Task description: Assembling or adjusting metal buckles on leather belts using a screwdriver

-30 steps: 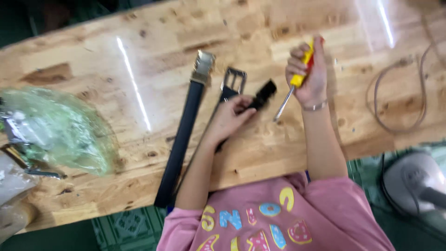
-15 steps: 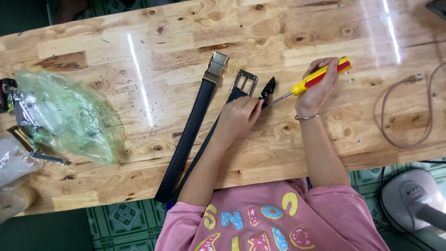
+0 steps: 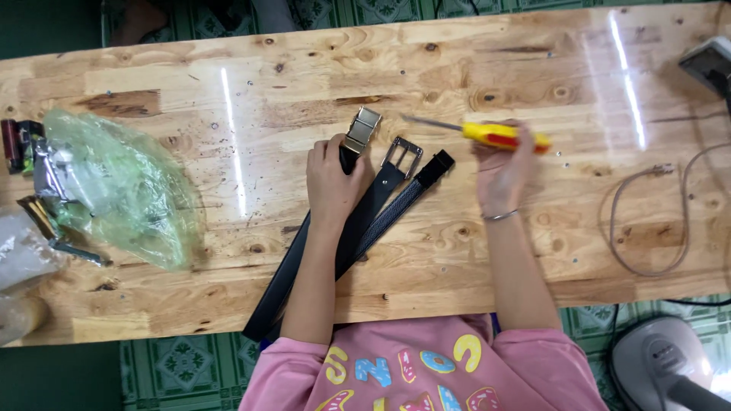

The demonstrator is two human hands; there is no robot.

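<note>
Several black belts lie side by side on a wooden table (image 3: 457, 68). The leftmost belt (image 3: 279, 283) ends in a gold buckle (image 3: 362, 129); my left hand (image 3: 332, 180) presses on it just below that buckle. Beside it lies a belt with a silver frame buckle (image 3: 401, 156), then a textured black strap end (image 3: 435, 167). My right hand (image 3: 502, 164) holds a yellow and red screwdriver (image 3: 499, 135) level above the table, its metal shaft pointing left towards the buckles.
A green plastic bag (image 3: 126, 190) with metal parts beside it sits at the left end of the table. A looped cord (image 3: 647, 221) lies at the right. A grey appliance (image 3: 662, 365) stands on the patterned floor, bottom right.
My left hand moved from the silver-buckle belt to the gold-buckle belt. The right hand swung the screwdriver round, so the shaft now points left, and lifted it off the strap.
</note>
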